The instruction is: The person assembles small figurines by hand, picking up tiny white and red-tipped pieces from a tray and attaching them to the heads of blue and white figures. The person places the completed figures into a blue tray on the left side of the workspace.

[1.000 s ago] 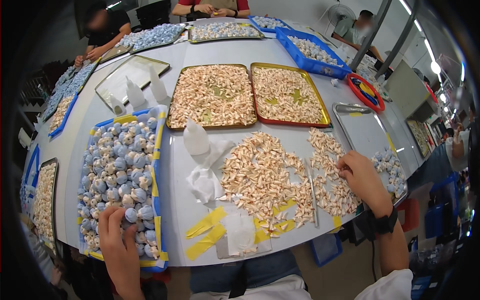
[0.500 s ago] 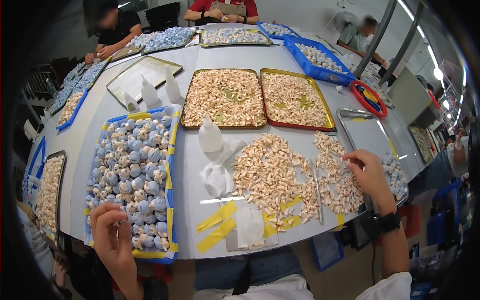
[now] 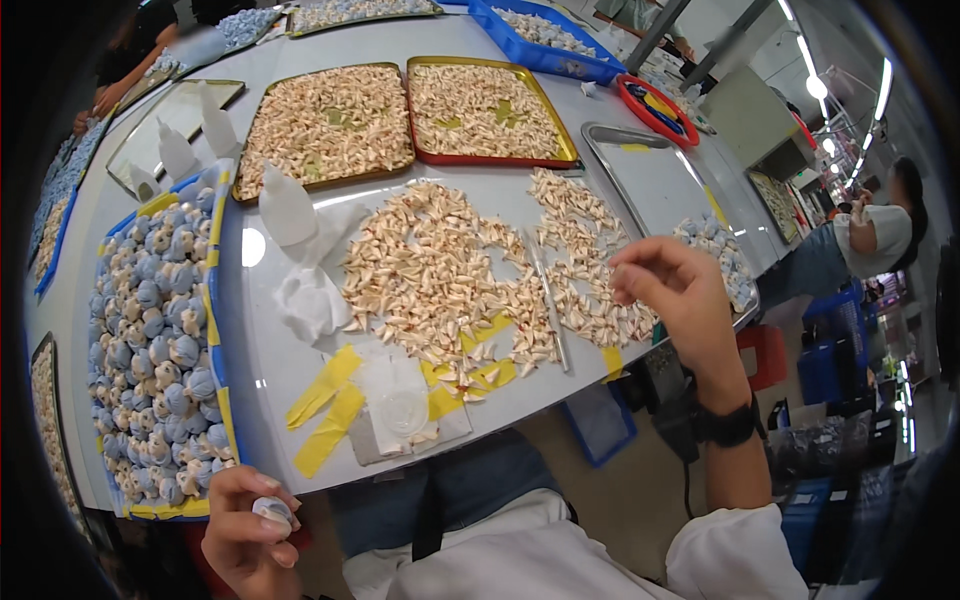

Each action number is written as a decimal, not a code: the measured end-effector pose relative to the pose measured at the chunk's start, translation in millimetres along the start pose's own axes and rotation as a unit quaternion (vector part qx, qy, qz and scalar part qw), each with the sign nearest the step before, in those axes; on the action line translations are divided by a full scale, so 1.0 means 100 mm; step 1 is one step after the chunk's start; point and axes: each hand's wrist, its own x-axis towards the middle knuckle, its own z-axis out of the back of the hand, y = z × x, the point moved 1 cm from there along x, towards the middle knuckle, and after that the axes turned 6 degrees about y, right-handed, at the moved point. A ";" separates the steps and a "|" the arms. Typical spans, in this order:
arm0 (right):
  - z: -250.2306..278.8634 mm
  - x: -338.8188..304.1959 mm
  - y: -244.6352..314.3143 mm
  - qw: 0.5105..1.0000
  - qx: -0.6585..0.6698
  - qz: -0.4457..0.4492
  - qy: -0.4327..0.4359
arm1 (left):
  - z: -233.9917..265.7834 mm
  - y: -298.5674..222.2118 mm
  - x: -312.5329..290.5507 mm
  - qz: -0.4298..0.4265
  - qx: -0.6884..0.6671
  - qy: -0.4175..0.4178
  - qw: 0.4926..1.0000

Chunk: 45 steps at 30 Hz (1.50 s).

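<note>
My left hand (image 3: 245, 530) is closed around a small round blue-and-cream figure (image 3: 273, 511), just off the table's front edge. Beside it stands a blue tray (image 3: 222, 375) edged with yellow tape, full of similar figures (image 3: 160, 340). My right hand (image 3: 685, 305) hovers by the right-hand pile of small pointed cream pieces (image 3: 580, 255), its thumb and fingers pinched together. Whether a piece sits between those fingertips I cannot make out. A larger heap of the same pieces (image 3: 440, 270) lies to the left, across a thin metal rod (image 3: 547, 305).
White squeeze bottles (image 3: 288, 208) and crumpled white tissue (image 3: 310, 300) lie between the tray and the heap. Two trays of cream pieces (image 3: 330, 120) are behind. At right are a metal tray (image 3: 640, 170) and a red basket (image 3: 655, 110). Other people sit across the table.
My view has swung right and down. My left hand has moved from over the blue tray toward me, and the figure in it now shows. My right hand stays by the right pile.
</note>
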 end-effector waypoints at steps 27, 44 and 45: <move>-1.32 0.11 0.49 0.897 -0.290 0.229 0.244 | -0.49 0.23 0.12 0.139 -0.261 0.023 0.955; -1.16 -0.26 0.35 0.967 -0.038 0.173 0.184 | -0.50 0.25 0.08 0.083 -0.231 0.078 0.966; -1.18 -0.32 0.31 0.975 -0.005 0.153 0.160 | -0.42 0.29 0.10 0.067 -0.217 0.127 0.966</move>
